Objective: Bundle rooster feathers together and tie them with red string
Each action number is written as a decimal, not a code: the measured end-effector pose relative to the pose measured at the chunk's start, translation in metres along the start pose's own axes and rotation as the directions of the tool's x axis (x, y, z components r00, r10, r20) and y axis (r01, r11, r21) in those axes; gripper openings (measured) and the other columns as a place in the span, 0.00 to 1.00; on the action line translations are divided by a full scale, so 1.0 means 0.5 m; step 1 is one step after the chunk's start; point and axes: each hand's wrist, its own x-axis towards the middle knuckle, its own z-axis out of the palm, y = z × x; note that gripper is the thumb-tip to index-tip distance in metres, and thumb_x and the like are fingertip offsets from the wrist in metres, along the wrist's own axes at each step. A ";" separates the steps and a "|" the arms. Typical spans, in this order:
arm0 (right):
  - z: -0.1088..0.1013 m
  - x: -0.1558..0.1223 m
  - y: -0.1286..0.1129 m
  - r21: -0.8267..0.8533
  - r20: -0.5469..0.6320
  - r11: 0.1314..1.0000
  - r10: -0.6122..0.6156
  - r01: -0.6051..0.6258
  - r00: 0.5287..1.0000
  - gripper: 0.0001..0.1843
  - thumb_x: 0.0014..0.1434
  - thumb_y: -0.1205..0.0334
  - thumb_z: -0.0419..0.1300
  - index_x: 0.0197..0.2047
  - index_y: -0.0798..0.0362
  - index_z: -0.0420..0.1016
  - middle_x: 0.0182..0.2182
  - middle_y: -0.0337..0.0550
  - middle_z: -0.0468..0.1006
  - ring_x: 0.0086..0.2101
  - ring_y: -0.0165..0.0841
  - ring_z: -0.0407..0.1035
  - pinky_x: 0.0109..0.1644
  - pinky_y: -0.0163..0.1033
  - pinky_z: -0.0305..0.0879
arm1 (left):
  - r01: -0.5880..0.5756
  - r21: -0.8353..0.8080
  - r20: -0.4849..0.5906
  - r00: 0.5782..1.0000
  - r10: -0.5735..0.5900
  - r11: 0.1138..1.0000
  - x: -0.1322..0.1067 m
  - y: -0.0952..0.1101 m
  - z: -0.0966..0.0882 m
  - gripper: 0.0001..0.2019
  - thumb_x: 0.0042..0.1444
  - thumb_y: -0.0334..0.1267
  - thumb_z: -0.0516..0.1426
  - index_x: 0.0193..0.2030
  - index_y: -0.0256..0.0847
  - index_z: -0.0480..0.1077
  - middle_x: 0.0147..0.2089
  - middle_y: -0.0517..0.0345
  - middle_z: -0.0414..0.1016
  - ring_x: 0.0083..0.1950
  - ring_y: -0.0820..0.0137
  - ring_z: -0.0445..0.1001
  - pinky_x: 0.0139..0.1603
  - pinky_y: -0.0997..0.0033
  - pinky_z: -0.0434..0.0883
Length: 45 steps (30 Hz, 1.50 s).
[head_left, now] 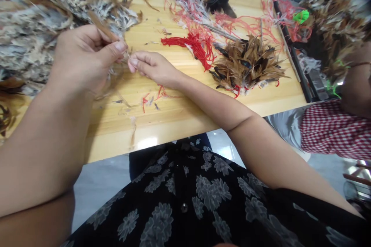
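My left hand is closed in a pinch on a thin brown feather whose quill end sits between thumb and forefinger. My right hand is also closed, its fingertips pinched at the same quill tip, touching the left thumb. Both hands hover just above the wooden table, at the edge of a big heap of grey and brown feathers on the left.
A bundle of red thread lies mid-table, next to a tied bunch of brown feathers. Pink and white string scraps spread at the back. Another person in a red checked garment sits at right by a dark tray.
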 end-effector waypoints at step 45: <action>-0.026 0.002 0.033 0.482 -0.315 0.874 0.107 0.062 0.943 0.26 0.85 0.43 0.65 0.38 0.51 0.73 0.23 0.27 0.58 0.25 0.24 0.50 0.29 0.29 0.49 | -0.032 0.359 0.042 0.999 0.018 0.933 0.035 -0.074 -0.083 0.18 0.67 0.28 0.81 0.38 0.45 0.77 0.41 0.56 0.74 0.60 0.56 0.74 0.73 0.58 0.68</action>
